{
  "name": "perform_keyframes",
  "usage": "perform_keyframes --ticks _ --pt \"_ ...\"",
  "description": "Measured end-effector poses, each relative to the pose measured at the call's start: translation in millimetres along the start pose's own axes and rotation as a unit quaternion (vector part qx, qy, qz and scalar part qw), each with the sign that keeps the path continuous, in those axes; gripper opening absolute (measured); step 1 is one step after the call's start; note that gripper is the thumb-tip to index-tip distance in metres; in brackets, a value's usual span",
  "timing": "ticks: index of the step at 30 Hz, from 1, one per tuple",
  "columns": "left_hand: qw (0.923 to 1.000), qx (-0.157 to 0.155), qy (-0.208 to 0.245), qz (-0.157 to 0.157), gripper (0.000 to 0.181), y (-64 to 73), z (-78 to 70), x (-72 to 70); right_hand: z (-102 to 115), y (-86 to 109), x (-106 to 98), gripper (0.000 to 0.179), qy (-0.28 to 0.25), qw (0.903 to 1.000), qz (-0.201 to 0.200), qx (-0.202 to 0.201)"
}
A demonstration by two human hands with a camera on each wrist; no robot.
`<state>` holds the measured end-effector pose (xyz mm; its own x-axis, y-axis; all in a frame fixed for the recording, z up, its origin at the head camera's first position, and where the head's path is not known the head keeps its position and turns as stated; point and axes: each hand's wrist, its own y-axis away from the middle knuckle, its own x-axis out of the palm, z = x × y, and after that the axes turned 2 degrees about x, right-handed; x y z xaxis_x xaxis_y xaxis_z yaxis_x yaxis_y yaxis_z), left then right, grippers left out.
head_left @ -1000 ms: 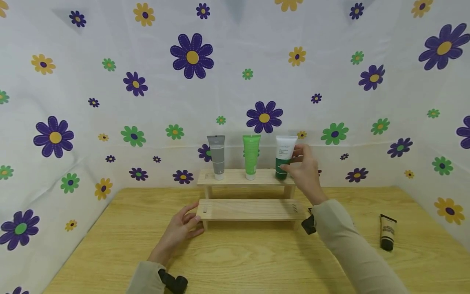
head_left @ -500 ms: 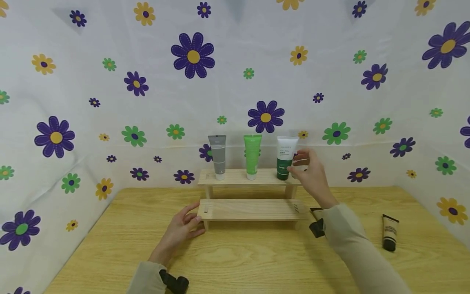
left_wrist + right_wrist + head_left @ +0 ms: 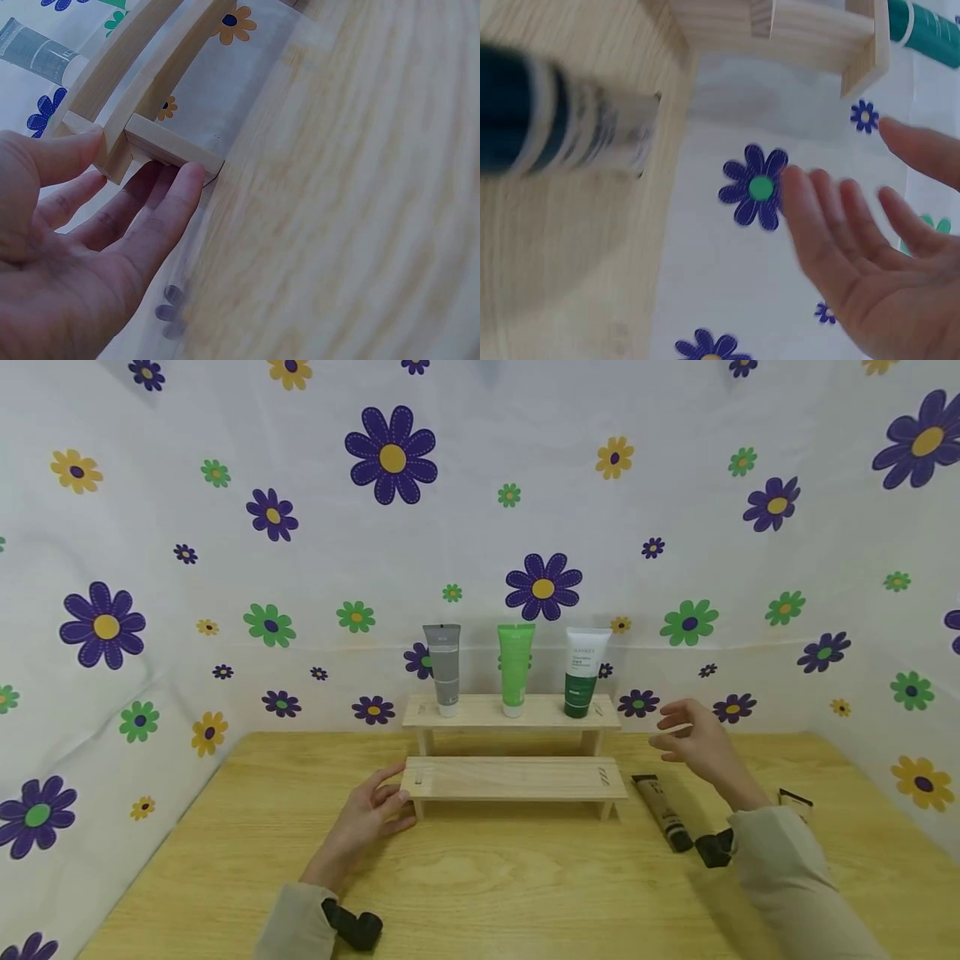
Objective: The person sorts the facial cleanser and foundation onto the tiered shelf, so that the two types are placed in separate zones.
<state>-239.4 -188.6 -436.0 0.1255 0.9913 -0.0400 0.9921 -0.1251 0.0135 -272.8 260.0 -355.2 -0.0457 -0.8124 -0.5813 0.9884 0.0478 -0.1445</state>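
Note:
A two-step wooden shelf (image 3: 517,778) stands on the table. My left hand (image 3: 363,817) holds the lower step's left end; in the left wrist view its thumb (image 3: 71,156) touches the board's end and its fingers reach around the leg. On the upper step a grey tube (image 3: 445,667), a bright green tube (image 3: 515,668) and a white-and-dark-green tube (image 3: 585,672) stand on their caps. My right hand (image 3: 701,743) hovers right of the shelf, fingers loosely bent, holding nothing. Below it lies a beige squeeze tube (image 3: 663,814) with a black cap.
A second beige tube (image 3: 797,802) lies farther right, mostly hidden by the right sleeve (image 3: 787,860). A flower-print cloth (image 3: 322,552) surrounds the wood-grain table (image 3: 465,877) at the back and sides.
My right hand has let go of the white-and-green tube and moved right and down, away from the shelf. The nearer beige tube has come into view. The left hand stays put.

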Motion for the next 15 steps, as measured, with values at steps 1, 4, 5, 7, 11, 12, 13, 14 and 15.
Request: perform_keyframes --ticks 1,4,5,7,11,12,13,14,15 --pt "1.0000 0.001 0.000 0.001 0.050 0.5 -0.7 -0.3 -3 0.7 -2 0.049 0.000 0.9999 0.012 0.007" --pt "1.0000 0.006 -0.002 0.003 0.050 1.6 -1.8 -0.9 -9 2.6 -7 0.046 -0.001 0.9988 0.042 0.024" --pt "1.0000 0.007 -0.003 0.004 0.050 2.0 -2.4 -1.0 -11 3.1 -8 0.045 -0.002 0.9984 0.049 0.028" --pt "0.9999 0.009 -0.003 0.004 0.050 2.2 -2.5 -1.1 -14 5.0 -10 0.044 -0.007 0.9975 0.061 0.034" --pt "0.9999 0.010 -0.005 0.006 0.050 1.8 -1.7 -0.7 -20 8.8 -12 0.042 -0.014 0.9961 0.075 0.045" --pt "0.9999 0.010 -0.004 0.005 0.050 1.7 -1.2 -0.7 -21 9.6 -12 0.042 -0.015 0.9956 0.079 0.048" --pt "0.9999 0.010 -0.004 0.004 0.049 1.5 -0.9 -0.4 -22 10.2 -12 0.042 -0.015 0.9953 0.082 0.050" --pt "0.9999 0.010 -0.004 0.005 0.050 1.3 -0.9 -0.2 -23 10.6 -13 0.041 -0.016 0.9948 0.085 0.054" --pt "1.0000 0.009 -0.003 0.002 0.050 1.1 -0.6 0.0 -24 11.1 -14 0.042 -0.017 0.9942 0.089 0.057"
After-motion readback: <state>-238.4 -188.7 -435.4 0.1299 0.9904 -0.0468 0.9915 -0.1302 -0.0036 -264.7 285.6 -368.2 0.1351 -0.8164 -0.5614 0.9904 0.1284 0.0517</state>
